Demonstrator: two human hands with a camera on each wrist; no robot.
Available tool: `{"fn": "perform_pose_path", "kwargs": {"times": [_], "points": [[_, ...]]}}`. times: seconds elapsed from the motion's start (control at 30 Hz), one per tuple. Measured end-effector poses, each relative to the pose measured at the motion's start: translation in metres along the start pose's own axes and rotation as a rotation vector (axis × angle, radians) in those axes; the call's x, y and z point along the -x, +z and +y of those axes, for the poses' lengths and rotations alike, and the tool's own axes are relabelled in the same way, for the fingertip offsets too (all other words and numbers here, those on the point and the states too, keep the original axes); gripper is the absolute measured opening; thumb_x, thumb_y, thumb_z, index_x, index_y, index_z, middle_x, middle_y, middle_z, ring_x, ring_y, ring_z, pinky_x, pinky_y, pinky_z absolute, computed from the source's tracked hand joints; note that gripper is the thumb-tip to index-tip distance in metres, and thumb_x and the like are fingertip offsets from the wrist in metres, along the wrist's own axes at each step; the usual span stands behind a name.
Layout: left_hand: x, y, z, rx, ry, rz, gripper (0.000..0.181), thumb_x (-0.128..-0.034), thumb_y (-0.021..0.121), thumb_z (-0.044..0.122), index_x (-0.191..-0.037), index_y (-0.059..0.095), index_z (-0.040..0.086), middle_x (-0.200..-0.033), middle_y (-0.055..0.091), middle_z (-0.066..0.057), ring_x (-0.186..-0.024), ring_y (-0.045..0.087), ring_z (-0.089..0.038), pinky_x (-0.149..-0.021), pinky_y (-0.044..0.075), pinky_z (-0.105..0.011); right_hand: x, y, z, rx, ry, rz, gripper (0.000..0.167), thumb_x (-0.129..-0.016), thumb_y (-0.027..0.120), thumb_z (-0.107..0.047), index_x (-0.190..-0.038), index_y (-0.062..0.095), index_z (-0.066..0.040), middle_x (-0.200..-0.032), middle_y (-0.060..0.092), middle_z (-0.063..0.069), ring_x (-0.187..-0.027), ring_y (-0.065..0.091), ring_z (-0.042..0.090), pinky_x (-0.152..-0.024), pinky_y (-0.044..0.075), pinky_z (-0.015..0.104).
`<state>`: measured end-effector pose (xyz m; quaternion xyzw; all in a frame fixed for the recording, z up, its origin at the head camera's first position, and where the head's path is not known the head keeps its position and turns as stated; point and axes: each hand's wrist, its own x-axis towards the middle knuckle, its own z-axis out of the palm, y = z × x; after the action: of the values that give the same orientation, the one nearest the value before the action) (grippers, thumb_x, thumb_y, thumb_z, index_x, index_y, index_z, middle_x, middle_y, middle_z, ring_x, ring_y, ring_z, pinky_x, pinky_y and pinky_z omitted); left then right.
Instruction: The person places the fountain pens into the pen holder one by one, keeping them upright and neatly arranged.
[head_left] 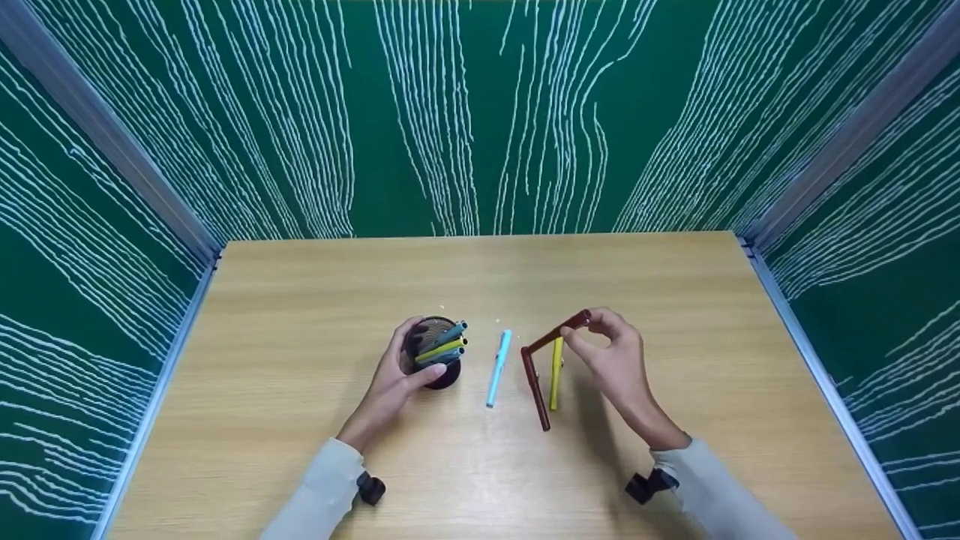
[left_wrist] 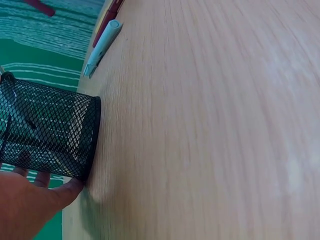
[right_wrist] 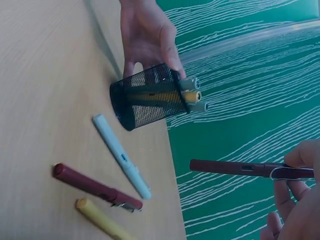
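Observation:
My left hand (head_left: 390, 384) grips a black mesh pen cup (head_left: 444, 376), which stands on the table in the left wrist view (left_wrist: 55, 132). Two grey-blue pens and a yellow pen (right_wrist: 192, 96) stick out of its mouth. Between thumb and fingers, my right hand (head_left: 621, 367) pinches a dark red pen (head_left: 557, 333) by one end, raised above the table. Below it another dark red pen (head_left: 535, 390) lies beside a yellow pen (head_left: 556, 379). A light blue pen (head_left: 499, 367) lies between the cup and these pens.
The wooden table (head_left: 300, 300) is bounded by green walls (head_left: 495, 112) with white wavy lines, and metal posts (head_left: 847, 120) stand at its back corners. Small pale specks dot the tabletop near the cup and pens.

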<state>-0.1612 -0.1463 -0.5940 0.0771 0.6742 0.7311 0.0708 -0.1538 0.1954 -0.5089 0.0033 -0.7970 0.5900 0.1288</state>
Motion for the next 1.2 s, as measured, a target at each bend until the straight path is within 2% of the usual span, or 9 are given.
{"fn": "perform_pose_path", "kwargs": {"times": [0.27,0.47,0.67,0.83,0.97,1.2], "points": [[-0.001,0.001,0.0,0.028,0.009,0.002,0.092,-0.0963,0.083,0.006,-0.171,0.03,0.011,-0.166,0.046,-0.017,-0.152,0.047,-0.034,-0.129,0.033,-0.049,-0.006,0.012,-0.017,-0.029,-0.03,-0.045,0.012,-0.096,0.084,-0.005,-0.105,0.077,-0.002,-0.106,0.075,0.011,-0.11,0.067,0.032,-0.109,0.044,0.051],[0.0,0.0,0.0,0.018,0.012,0.012,0.091,-0.096,0.084,0.006,-0.17,0.033,0.013,-0.166,0.046,-0.016,-0.153,0.047,-0.034,-0.13,0.032,-0.05,-0.01,0.024,-0.029,-0.048,-0.054,-0.079,0.012,-0.098,0.084,-0.008,-0.107,0.078,-0.004,-0.106,0.074,0.01,-0.112,0.066,0.028,-0.107,0.042,0.049],[0.0,0.0,0.0,-0.036,0.004,0.018,0.092,-0.0958,0.086,0.014,-0.171,0.033,0.016,-0.167,0.046,-0.012,-0.154,0.044,-0.032,-0.132,0.027,-0.05,-0.011,0.036,-0.038,-0.073,-0.062,-0.102,0.012,-0.098,0.084,-0.011,-0.108,0.078,-0.006,-0.107,0.075,0.009,-0.112,0.066,0.027,-0.109,0.042,0.05],[-0.001,0.001,-0.001,-0.025,0.005,0.018,0.091,-0.0956,0.086,0.013,-0.17,0.035,0.018,-0.166,0.047,-0.014,-0.153,0.045,-0.034,-0.132,0.029,-0.051,-0.012,0.048,-0.041,-0.073,-0.052,-0.122,0.013,-0.098,0.085,-0.014,-0.108,0.078,-0.009,-0.11,0.075,0.007,-0.114,0.065,0.027,-0.108,0.041,0.05],[-0.002,0.001,-0.002,-0.009,0.012,0.02,0.091,-0.0954,0.085,0.009,-0.171,0.034,0.014,-0.165,0.048,-0.015,-0.153,0.046,-0.035,-0.131,0.03,-0.051,-0.014,0.057,-0.041,-0.084,-0.052,-0.146,0.014,-0.097,0.085,-0.015,-0.108,0.078,-0.01,-0.111,0.074,0.007,-0.115,0.065,0.03,-0.107,0.043,0.05],[-0.001,0.0,-0.002,-0.042,0.009,0.035,0.091,-0.0952,0.086,0.012,-0.17,0.035,0.014,-0.166,0.048,-0.014,-0.156,0.042,-0.034,-0.133,0.023,-0.053,-0.016,0.072,-0.034,-0.124,-0.051,-0.189,0.013,-0.096,0.085,-0.012,-0.106,0.078,-0.007,-0.11,0.074,0.007,-0.112,0.064,0.035,-0.104,0.044,0.048]]}}
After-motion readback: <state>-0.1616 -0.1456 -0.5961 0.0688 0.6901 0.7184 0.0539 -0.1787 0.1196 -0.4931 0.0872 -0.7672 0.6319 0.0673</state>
